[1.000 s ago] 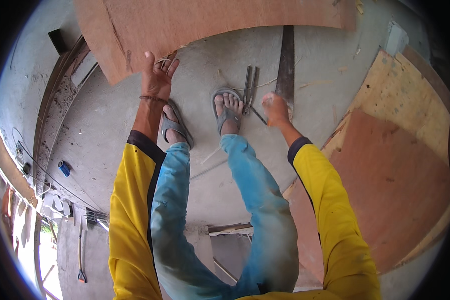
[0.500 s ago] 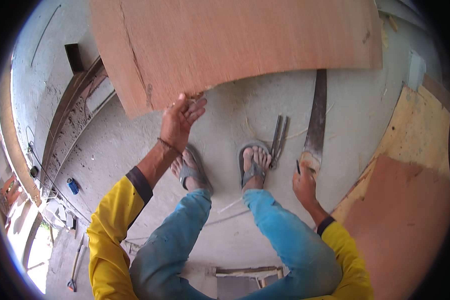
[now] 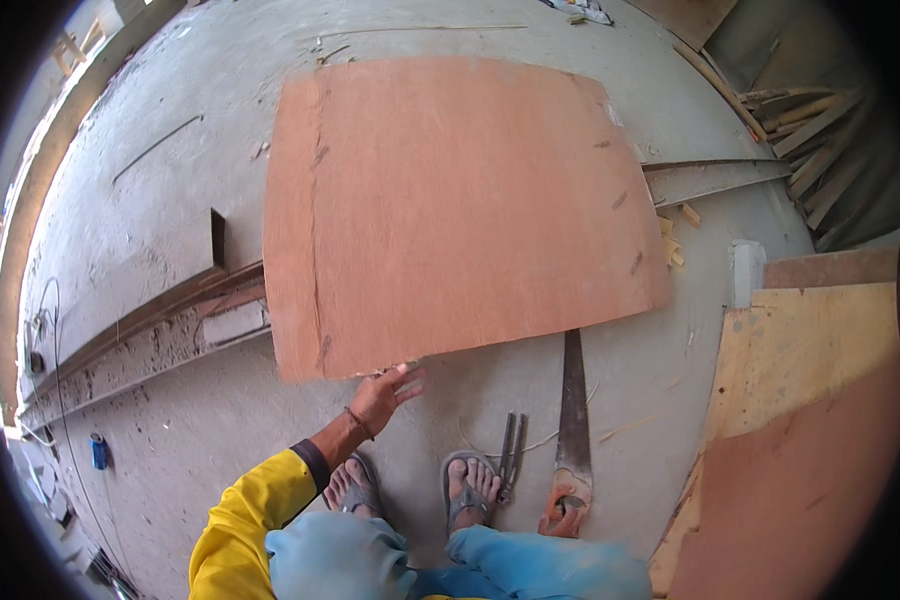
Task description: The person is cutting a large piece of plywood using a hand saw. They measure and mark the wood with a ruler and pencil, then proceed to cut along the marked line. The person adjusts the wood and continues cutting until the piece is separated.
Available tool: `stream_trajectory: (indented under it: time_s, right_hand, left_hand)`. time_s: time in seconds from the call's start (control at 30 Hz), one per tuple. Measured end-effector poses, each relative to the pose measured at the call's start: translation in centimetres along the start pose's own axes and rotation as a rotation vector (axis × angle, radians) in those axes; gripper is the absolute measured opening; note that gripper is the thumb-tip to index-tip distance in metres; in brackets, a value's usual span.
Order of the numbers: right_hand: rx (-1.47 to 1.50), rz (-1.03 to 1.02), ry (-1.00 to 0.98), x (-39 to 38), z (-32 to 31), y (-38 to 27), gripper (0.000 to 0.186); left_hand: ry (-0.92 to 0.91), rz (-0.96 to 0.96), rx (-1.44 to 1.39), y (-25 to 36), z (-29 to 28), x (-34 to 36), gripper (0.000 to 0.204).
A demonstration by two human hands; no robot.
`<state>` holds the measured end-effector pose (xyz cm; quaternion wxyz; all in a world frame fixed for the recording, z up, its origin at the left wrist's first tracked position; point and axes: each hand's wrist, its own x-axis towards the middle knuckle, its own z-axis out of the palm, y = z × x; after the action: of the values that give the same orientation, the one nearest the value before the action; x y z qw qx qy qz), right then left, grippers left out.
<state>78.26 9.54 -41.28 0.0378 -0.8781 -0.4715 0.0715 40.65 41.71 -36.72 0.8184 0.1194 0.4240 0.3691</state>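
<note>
A reddish-brown plywood sheet (image 3: pixel 470 210) spreads out in front of me, with a dark crack running along its left side. My left hand (image 3: pixel 378 393) is at its near edge, left of the middle, the thumb and first finger against the edge and the other fingers loosely stretched out. Under the sheet's near edge goes the tip of a handsaw (image 3: pixel 575 420), whose worn orange handle lies beside my right knee. My right hand is out of sight. Long-handled pincers (image 3: pixel 511 450) lie between the saw and my right sandal (image 3: pixel 465 490).
Metal channels (image 3: pixel 140 350) pass under the sheet at the left, and another metal length (image 3: pixel 720 180) juts out at the right. Further plywood (image 3: pixel 800 450) lies at the near right. Wood offcuts (image 3: pixel 825 140) are piled at the far right. A blue can (image 3: pixel 99 452) stands on the left.
The view has tilted up and forward, so the whole sheet shows. My right hand, earlier at the saw handle with a small dark stick, has left the view. My left hand stays at the edge.
</note>
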Motion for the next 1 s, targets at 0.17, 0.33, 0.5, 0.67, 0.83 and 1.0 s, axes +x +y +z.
stream_trajectory:
  time_s: [0.17,0.33,0.5,0.67,0.83,1.0]
  right_hand:
    - [-0.125,-0.059,-0.154,-1.1,-4.1,-2.2,0.053]
    - [-0.08,0.042,-0.27,0.1,-5.5,-3.3,0.052]
    - [-0.123,0.117,-0.277,0.4,-5.5,-4.8,0.048]
    - [-0.046,0.196,-0.144,0.2,-4.2,-3.3,0.036]
    - [0.41,0.314,-0.023,-0.3,-7.7,-0.8,0.033]
    - [0.618,0.296,0.124,-1.7,-11.7,-2.3,0.034]
  left_hand:
    - [-0.057,0.106,-0.12,-1.8,0.9,2.2,0.039]
    - [0.041,0.105,-0.03,-2.5,0.6,3.2,0.034]
    - [0.12,0.157,0.024,-3.2,0.5,3.5,0.027]
    - [0.176,0.202,0.166,-3.9,-0.4,4.6,0.037]
    - [0.221,0.249,0.197,-4.3,-0.7,4.5,0.04]
    - [0.24,0.265,0.294,-4.3,-0.2,4.4,0.031]
